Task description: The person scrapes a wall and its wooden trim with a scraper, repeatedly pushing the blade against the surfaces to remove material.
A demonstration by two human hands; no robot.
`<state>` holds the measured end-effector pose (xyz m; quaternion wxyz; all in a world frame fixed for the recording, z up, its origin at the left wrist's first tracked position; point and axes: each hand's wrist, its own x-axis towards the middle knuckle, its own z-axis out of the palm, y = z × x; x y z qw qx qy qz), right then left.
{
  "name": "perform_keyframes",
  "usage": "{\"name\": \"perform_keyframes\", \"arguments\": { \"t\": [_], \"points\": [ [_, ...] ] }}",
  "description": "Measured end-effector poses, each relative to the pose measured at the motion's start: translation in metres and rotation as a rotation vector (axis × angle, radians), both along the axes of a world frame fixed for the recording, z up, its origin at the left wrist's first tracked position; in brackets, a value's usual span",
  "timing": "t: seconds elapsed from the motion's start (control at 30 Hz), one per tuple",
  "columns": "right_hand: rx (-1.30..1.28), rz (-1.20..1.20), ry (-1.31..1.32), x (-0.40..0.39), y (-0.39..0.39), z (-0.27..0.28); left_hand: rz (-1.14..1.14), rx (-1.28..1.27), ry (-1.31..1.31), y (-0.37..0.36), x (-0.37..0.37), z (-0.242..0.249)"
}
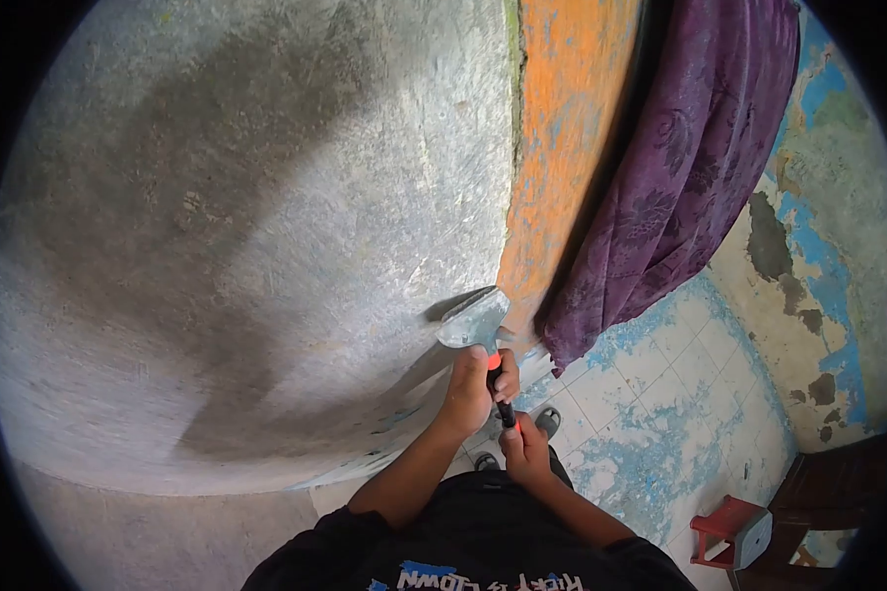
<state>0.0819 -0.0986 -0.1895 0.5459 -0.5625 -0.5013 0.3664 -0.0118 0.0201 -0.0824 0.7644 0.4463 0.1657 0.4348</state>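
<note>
A scraper (471,317) with a broad, smeared metal blade and a black-and-orange handle points up toward the bare grey wall (345,217). My left hand (471,389) is wrapped round the handle just below the blade, thumb on top. Lower down, my right hand (527,448) grips the handle's end. The blade's edge is right at the wall surface, close to the foot of the orange door frame (562,128), and casts a dark shadow there.
A purple patterned curtain (670,177) hangs right of the frame. Blue-stained floor tiles (621,404) lie below, with my sandalled feet (549,422) on them. A red-and-grey stool (754,537) stands at lower right. Peeling paint covers the right wall (818,266).
</note>
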Motion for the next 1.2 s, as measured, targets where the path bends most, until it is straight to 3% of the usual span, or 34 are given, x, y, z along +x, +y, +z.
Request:
{"name": "perform_keyframes", "arguments": {
  "t": [0.17, 0.3, 0.4, 0.53, 0.73, 0.9, 1.0, 1.2],
  "points": [
    [-0.005, 0.008, -0.052, 0.004, -0.001, -0.009, -0.032, 0.003, -0.036, 0.000, -0.003, -0.015],
    [0.011, 0.012, -0.020, 0.011, 0.008, -0.002, 0.014, 0.083, 0.016, 0.004, 0.007, 0.004],
    [-0.004, 0.009, -0.017, 0.010, 0.005, -0.004, 0.034, -0.032, -0.032, 0.000, 0.005, 0.009],
    [-0.005, 0.008, -0.071, 0.011, 0.002, -0.003, 0.045, -0.006, -0.004, -0.004, 0.001, -0.001],
    [0.016, 0.021, 0.016, 0.010, 0.010, 0.017, -0.023, 0.144, 0.025, 0.009, 0.005, 0.021],
    [0.010, 0.028, 0.036, 0.007, 0.000, 0.008, 0.069, -0.033, 0.056, -0.006, 0.006, 0.007],
    [0.007, 0.040, 0.073, 0.007, 0.001, 0.007, -0.014, 0.075, 0.060, 0.001, 0.004, 0.010],
    [-0.011, 0.039, 0.006, 0.010, -0.003, 0.012, 0.084, -0.030, 0.078, -0.006, 0.007, 0.013]
  ]
}}
